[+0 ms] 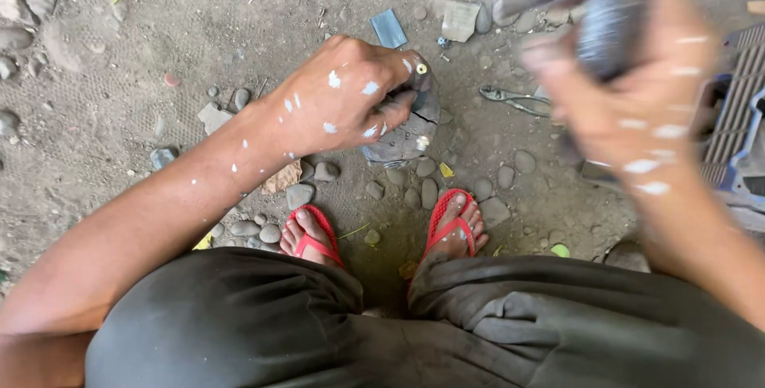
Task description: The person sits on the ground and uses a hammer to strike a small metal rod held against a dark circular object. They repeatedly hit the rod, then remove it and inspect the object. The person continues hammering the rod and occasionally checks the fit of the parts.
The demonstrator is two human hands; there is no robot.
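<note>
The left hand (347,101), sitting in the middle of the frame and spattered with white paint flecks, was wrapped around the top of a cracked grey block (410,129) that stood on the dirt. The fingers curled over its upper edge, and something small and pale with a dark center (421,68) poked out right at the fingertips; couldn't make out what it was.

The right hand (629,93) was up in the upper right of the frame, heavily blurred, closed around the dark handle of a tool (607,25). The tool's grey head smeared off toward the top edge, so honestly I couldn't tell exactly what kind of tool it was. That hand had the same white flecks on it.

The block sat just above the person's feet, a bit above and left of the right sandal (453,225). The left sandal (315,237) was lower and to the left, both red flip-flops. Dark grey shorts (263,324) filled the bottom of the frame.

A pair of pliers (514,101) lay on the ground to the right of the block, between it and the raised hand. A small blue card (389,28) and a pale scrap of paper (460,20) lay further up, near the top center. A blue crate (737,117) with slats showed at the right edge. Rounded pebbles (426,189) were scattered around the block and feet.
</note>
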